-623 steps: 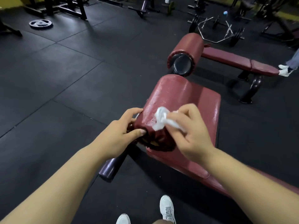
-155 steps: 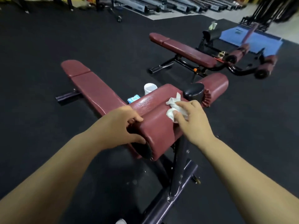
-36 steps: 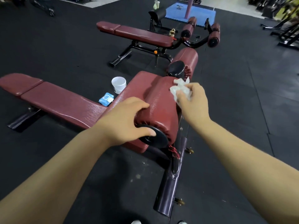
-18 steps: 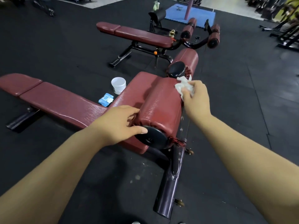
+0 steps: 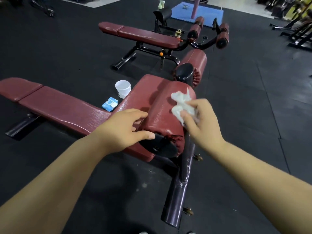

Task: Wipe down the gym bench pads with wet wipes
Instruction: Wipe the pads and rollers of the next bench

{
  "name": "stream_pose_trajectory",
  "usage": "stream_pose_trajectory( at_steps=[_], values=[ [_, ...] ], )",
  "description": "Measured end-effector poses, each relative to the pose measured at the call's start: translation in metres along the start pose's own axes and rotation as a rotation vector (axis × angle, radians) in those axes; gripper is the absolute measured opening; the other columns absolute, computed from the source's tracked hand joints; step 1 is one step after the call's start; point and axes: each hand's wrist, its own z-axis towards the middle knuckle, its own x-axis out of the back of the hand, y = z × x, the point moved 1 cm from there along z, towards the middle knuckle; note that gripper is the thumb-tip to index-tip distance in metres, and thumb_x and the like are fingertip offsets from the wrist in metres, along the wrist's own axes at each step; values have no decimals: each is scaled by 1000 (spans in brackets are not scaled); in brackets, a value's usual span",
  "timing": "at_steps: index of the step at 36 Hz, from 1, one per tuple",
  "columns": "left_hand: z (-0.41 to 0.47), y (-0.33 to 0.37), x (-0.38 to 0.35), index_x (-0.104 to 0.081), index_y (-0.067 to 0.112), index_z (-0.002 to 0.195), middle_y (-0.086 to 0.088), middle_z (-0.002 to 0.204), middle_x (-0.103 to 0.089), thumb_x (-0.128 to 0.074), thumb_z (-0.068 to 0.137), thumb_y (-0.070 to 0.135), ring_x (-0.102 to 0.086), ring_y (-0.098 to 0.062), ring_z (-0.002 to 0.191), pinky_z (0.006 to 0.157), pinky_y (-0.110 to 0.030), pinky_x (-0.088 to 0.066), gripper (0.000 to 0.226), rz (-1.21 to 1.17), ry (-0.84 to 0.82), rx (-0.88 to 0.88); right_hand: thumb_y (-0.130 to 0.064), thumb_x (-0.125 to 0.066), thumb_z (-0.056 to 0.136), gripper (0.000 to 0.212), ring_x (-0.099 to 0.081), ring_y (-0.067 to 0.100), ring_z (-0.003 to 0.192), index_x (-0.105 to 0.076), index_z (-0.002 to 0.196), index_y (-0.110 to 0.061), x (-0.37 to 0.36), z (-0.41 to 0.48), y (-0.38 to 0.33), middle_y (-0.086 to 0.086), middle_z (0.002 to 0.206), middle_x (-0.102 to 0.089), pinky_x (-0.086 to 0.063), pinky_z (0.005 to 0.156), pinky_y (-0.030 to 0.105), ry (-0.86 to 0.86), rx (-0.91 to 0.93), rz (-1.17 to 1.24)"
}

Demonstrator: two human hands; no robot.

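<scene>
The bare left forearm (image 5: 59, 179) and right forearm (image 5: 263, 176) reach forward from the lower corners of the view, angled towards each other. The left grip (image 5: 125, 130) clasps the near end of the roller pad (image 5: 162, 115), fingers curled over its top and thumb (image 5: 145, 135) stretched along the end rim. The right grip (image 5: 200, 122) pinches a crumpled wipe (image 5: 181, 102) between thumb and fingers, pressing it on the pad's upper right side.

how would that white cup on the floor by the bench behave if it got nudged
The white cup looks like thin plastic, so it is probably light and easy to slide. It stands upright on a base narrower than its rim, so a knock up high might tip it. On its side, the tapered wall would likely roll in a curve.
</scene>
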Motion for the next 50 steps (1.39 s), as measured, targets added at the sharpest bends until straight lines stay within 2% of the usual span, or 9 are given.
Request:
stream_pose_trajectory(
  at_steps=[5, 9, 16, 22, 28, 32, 38, 44, 50],
  values=[
    [-2, 10, 3, -51, 27, 132, 16, 126, -49, -75, 76, 38, -46, 1, 117, 101, -15, -36, 62, 132, 23, -99, -22, -52, 94, 25, -46, 8, 94, -52, 117, -11, -3, 50, 24, -3, 111, -48, -31, 67, 0, 106, -310, -44],
    [-3, 34, -1, -44, 31, 137, 20, 134, -39, -79, 68, 45, -33, 9, 122, 99, -1, -22, 78, 206, 30, -269, -24, -51, 93, 23, -49, 8, 92, -51, 114, -14, -4, 45, 23, -4, 109, -50, -38, 74, 15, 106, -345, -26],
    [5, 26, -7, -60, 30, 122, 19, 126, -49, -79, 69, 41, -40, 7, 115, 91, 3, -24, 58, 207, 83, -247, -23, -55, 92, 13, -48, 0, 74, -46, 99, -16, -3, -44, -13, 0, 88, -52, -36, 69, 11, 24, -91, 154],
    [-1, 8, 2, -58, 29, 123, 20, 119, -54, -76, 74, 36, -55, 1, 104, 91, -18, -45, 52, 82, 38, -77, -22, -54, 91, 16, -43, 9, 85, -49, 104, -13, -3, -27, -14, -1, 95, -44, -34, 80, 12, -41, 158, 14],
    [-8, 1, 9, -59, 29, 121, 19, 110, -58, -71, 79, 38, -57, -3, 101, 90, -22, -44, 45, 167, 25, 22, -17, -54, 93, 23, -42, 13, 96, -53, 112, -3, -10, 49, 14, 6, 109, -46, -28, 75, 13, 86, -174, -76],
    [-8, 19, 7, -53, 23, 129, 17, 121, -50, -75, 74, 39, -43, 4, 111, 90, 1, -25, 62, 242, 85, -126, -21, -53, 93, 25, -43, 10, 95, -51, 115, -9, -8, 57, 20, 5, 115, -47, -29, 73, 12, 83, -272, -76],
    [-4, 20, -3, -57, 23, 129, 15, 131, -51, -78, 70, 41, -44, 2, 118, 97, -6, -26, 65, 225, 107, -137, -25, -55, 91, 15, -45, 5, 83, -44, 100, -19, -6, -18, -12, 2, 98, -47, -32, 75, 8, 26, -32, 39],
    [-6, 4, -1, -56, 20, 130, 16, 122, -51, -74, 75, 38, -46, 4, 107, 83, 8, -25, 60, 182, 70, -77, -23, -50, 91, 21, -43, 10, 84, -52, 99, -4, -1, -27, -13, 4, 94, -45, -33, 80, 12, -86, 182, -3],
    [-6, 4, 3, -57, 21, 126, 13, 117, -55, -71, 79, 37, -52, -1, 103, 81, -2, -36, 52, 201, 13, -23, -18, -52, 94, 23, -44, 13, 94, -51, 111, -4, -4, 46, 25, 3, 108, -45, -30, 75, 16, 85, -199, -93]
  ],
)
